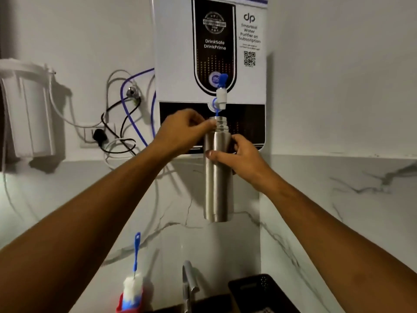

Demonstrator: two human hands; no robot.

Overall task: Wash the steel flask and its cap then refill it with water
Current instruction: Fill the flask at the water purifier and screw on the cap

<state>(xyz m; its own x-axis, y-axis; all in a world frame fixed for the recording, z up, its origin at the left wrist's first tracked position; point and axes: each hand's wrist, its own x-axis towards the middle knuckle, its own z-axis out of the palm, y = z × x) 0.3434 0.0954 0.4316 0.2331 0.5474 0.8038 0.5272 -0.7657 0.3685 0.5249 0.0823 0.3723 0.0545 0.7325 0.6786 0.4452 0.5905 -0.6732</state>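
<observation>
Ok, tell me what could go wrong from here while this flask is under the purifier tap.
1. The steel flask has a narrow mouth just under the tap, steadied only by the left hand at its neck; a small drift could send water down the outside.
2. The flask hangs unsupported in the right hand; it may slip as it gets heavier.
3. Splashes might reach the wall plug on the left.

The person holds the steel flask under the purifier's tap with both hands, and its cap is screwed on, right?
Not quite. The head view shows the steel flask has no cap on: its threaded neck is bare and open under the tap. The rest stands: the left hand and the right hand both hold it below the water purifier.
</observation>
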